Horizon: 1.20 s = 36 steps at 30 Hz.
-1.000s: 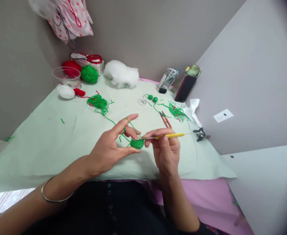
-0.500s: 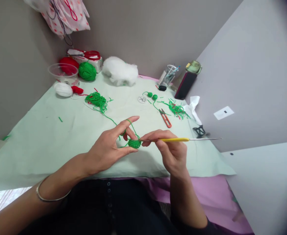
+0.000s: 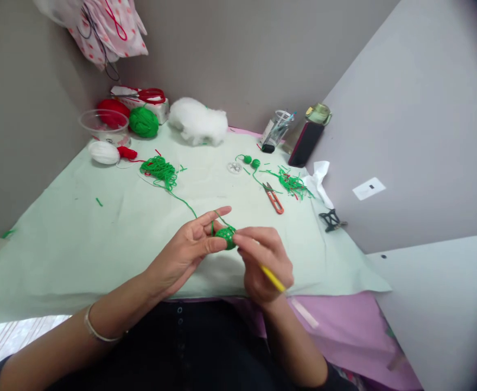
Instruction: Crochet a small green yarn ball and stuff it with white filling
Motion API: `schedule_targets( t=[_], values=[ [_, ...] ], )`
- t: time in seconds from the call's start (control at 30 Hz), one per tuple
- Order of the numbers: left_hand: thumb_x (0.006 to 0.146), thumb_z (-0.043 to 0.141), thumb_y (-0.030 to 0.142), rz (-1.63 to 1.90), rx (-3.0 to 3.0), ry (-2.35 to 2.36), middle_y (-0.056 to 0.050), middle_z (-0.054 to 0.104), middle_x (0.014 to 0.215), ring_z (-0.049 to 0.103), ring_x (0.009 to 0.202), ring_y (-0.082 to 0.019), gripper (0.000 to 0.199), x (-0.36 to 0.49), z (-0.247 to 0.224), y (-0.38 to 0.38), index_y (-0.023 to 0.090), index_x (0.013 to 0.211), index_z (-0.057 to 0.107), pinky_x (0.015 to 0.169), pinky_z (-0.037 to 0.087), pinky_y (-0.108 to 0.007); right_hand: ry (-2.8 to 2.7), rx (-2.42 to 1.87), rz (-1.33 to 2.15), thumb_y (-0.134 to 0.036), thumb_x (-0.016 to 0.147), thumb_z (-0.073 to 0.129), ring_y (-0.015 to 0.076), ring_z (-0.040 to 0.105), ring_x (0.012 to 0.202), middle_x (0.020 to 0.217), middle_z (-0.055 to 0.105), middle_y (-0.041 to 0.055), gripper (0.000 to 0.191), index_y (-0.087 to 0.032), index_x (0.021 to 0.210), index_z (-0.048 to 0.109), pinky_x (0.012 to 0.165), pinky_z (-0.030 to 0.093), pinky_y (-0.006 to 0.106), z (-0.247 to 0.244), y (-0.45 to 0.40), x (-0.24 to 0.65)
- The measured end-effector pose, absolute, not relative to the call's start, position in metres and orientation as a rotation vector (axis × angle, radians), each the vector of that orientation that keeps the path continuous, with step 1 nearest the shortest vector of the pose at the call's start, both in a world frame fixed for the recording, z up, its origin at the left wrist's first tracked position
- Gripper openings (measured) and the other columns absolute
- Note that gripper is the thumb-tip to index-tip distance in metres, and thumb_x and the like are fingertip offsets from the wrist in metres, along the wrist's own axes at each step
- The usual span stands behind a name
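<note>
Between my two hands is a small green crocheted piece, rounded and with open stitches on top. My left hand pinches it from the left, thumb in front, with green yarn running over the raised index finger. My right hand is closed around a crochet hook with a yellow handle, which slants down to the right. Its fingertips touch the right side of the crocheted piece, and the hook's working tip is hidden there. The working yarn leads back to a loose green yarn heap on the cloth.
Orange thread snips lie beyond my right hand, beside yarn scraps and small green crocheted balls. White stuffing, a green yarn ball and a clear tub stand at the back. A phone leans on a bottle.
My right hand has turned, so the hook now slants downward instead of lying level. The crocheted piece has tilted to show its top, and my left thumb has moved up onto it.
</note>
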State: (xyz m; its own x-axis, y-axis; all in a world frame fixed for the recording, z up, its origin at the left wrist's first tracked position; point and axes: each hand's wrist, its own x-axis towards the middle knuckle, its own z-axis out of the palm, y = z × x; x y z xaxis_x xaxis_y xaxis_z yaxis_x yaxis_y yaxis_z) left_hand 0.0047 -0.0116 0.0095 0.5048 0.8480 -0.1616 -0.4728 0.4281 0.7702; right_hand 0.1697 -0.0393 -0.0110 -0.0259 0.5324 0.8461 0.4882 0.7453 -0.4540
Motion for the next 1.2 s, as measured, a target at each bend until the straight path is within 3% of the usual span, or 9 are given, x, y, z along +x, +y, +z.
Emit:
schedule_targets(
  t=[0.1,0.23,0.5,0.57,0.67,0.77,1.03,1.2],
  values=[
    [0.078,0.087,0.023,0.880,0.762,0.571,0.001,0.063,0.092,0.060,0.090,-0.013,0.077,0.003,0.009,-0.008,0.019,0.147,0.054,0.089,0.046,-0.026,-1.540,-0.833,0.373,-0.008,0.097,0.059,0.0174,0.071,0.088,0.099,0.075,0.0029,0.034,-0.029,0.118,0.075,0.072,0.062,0.033,-0.003,-0.039,0.174],
    [0.078,0.086,0.018,0.921,1.030,0.646,0.003,0.061,0.090,0.057,0.085,-0.013,0.082,-0.005,0.009,-0.002,0.024,0.152,0.051,0.087,0.046,-0.029,-1.420,-0.835,0.472,-0.013,0.099,0.057,0.0172,0.071,0.079,0.091,0.075,0.0029,0.025,-0.026,0.108,0.077,0.071,0.060,0.035,0.002,-0.041,0.178],
    [0.079,0.086,0.024,0.862,1.403,0.751,0.002,0.062,0.094,0.056,0.091,-0.016,0.077,-0.014,0.017,-0.002,0.027,0.150,0.054,0.095,0.044,-0.033,-1.128,-0.838,0.905,-0.029,0.099,0.060,0.0125,0.062,0.056,0.076,0.069,0.0006,0.018,-0.024,0.091,0.076,0.054,0.053,0.029,0.005,-0.039,0.181],
    [0.078,0.086,0.022,0.906,1.345,0.758,0.001,0.062,0.094,0.057,0.092,-0.017,0.080,-0.008,0.014,-0.005,0.026,0.151,0.052,0.096,0.046,-0.033,-1.275,-0.893,0.746,-0.025,0.099,0.060,0.0147,0.066,0.065,0.081,0.071,0.0016,0.018,-0.028,0.097,0.077,0.060,0.056,0.031,-0.001,-0.040,0.176],
    [0.079,0.084,0.023,0.938,1.169,0.747,0.000,0.064,0.096,0.060,0.094,-0.017,0.081,0.003,0.008,-0.012,0.023,0.152,0.051,0.095,0.048,-0.033,-1.505,-0.982,0.191,-0.015,0.095,0.065,0.0203,0.071,0.087,0.098,0.074,0.0045,0.030,-0.034,0.114,0.078,0.071,0.059,0.036,-0.015,-0.044,0.165],
    [0.078,0.085,0.024,0.891,0.942,0.680,-0.001,0.066,0.099,0.062,0.097,-0.017,0.075,0.009,0.005,-0.015,0.024,0.148,0.057,0.095,0.050,-0.031,-1.520,-0.947,-0.024,-0.010,0.093,0.066,0.0218,0.071,0.090,0.104,0.074,0.0050,0.042,-0.038,0.123,0.075,0.071,0.059,0.037,-0.021,-0.046,0.158],
    [0.076,0.087,0.023,0.850,0.781,0.572,-0.002,0.063,0.093,0.058,0.083,-0.012,0.054,-0.001,0.008,-0.006,0.025,0.129,0.075,0.082,0.049,-0.025,-1.144,-0.900,0.620,-0.024,0.097,0.062,0.0164,0.065,0.069,0.081,0.069,0.0026,0.015,-0.026,0.097,0.077,0.065,0.055,0.034,-0.002,-0.041,0.174],
    [0.079,0.085,0.025,0.837,0.992,0.557,-0.002,0.063,0.094,0.059,0.085,-0.014,0.051,-0.007,0.008,-0.002,0.028,0.130,0.074,0.082,0.050,-0.027,-0.911,-0.862,1.004,-0.034,0.091,0.068,0.0122,0.055,0.057,0.071,0.062,0.0007,0.014,-0.023,0.083,0.074,0.051,0.045,0.026,0.003,-0.037,0.181]
  ],
)
